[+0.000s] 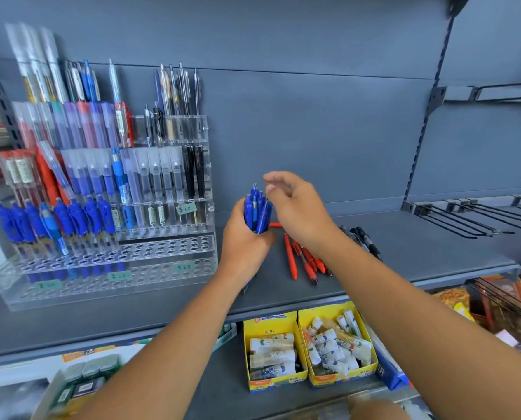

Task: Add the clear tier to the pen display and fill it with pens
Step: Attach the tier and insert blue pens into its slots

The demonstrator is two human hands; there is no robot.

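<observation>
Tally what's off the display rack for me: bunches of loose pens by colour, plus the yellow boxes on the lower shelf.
Blue pen bunch, in the left hand: 1
Red pen bunch, on the shelf: 1
Black pen bunch, on the shelf: 1
Yellow boxes: 2
Total: 5

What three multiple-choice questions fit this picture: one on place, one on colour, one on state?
1. Where do the red pens lie?
A. on the shelf
B. in a yellow box
C. in the display

2. What colour is the pen bundle in the left hand?
A. black
B. blue
C. green

3. How is the right hand?
A. gripping a red pen
B. pressing the display
C. open, holding nothing

Key: 1A, they lie loose on its grey surface; 2B, the gripped bundle is blue; 3C, its fingers are relaxed above the bundle.
</observation>
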